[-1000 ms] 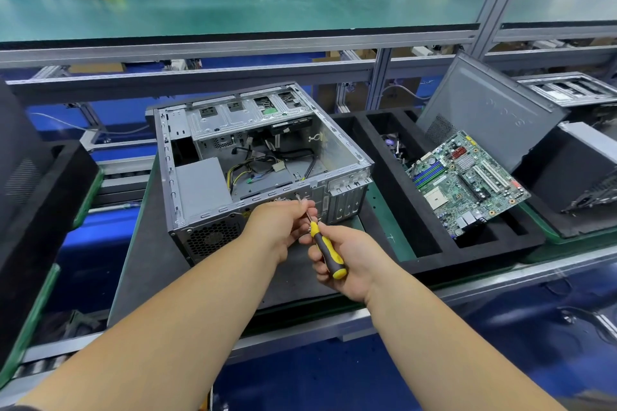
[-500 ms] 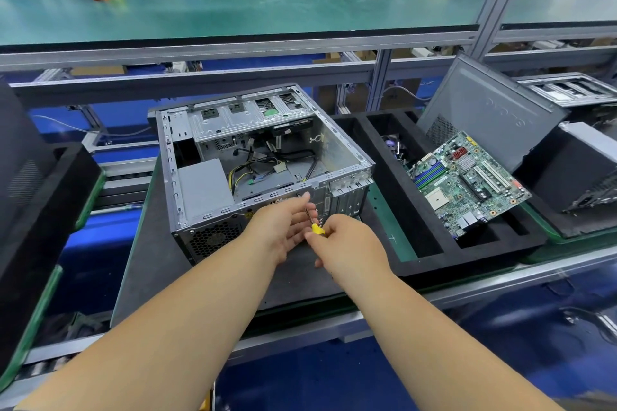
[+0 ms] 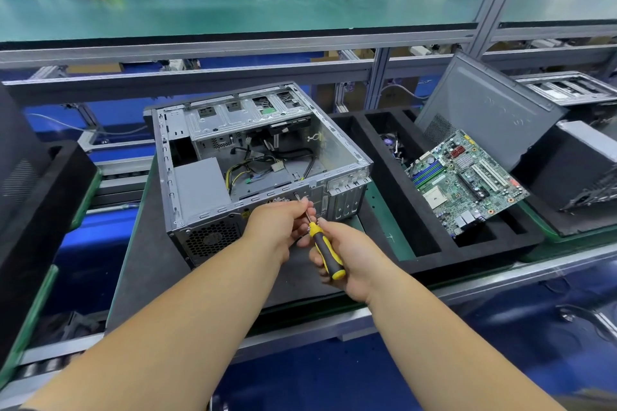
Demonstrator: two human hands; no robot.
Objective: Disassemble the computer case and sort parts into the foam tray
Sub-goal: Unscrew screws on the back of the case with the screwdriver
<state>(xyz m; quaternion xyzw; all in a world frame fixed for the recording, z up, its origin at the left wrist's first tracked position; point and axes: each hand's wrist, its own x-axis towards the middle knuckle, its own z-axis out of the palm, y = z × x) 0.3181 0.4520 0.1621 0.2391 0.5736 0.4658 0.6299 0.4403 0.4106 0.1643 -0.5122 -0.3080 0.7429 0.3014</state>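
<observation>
The open grey computer case (image 3: 213, 130) lies on its side on a dark mat, with the power supply (image 3: 200, 187) and loose cables inside. My right hand (image 3: 347, 257) grips a yellow-and-black screwdriver (image 3: 325, 250) whose tip meets the case's rear edge near a screw. My left hand (image 3: 280, 223) pinches the screwdriver's metal shaft just below the tip. To the right, the black foam tray (image 3: 414, 243) holds a green motherboard (image 3: 464, 180) tilted in one compartment and a fan part (image 3: 390, 143) at the back.
A grey side panel (image 3: 487, 110) leans against the tray's far right. More black foam trays stand at the left (image 3: 36, 197) and right (image 3: 574, 170). A green shelf (image 3: 233, 10) runs above the bench. The bench's front rail lies below my arms.
My right hand first rolled over the handle, hiding it, then rolled back so the yellow-and-black handle shows again. The left hand stayed on the shaft at the case's rear edge.
</observation>
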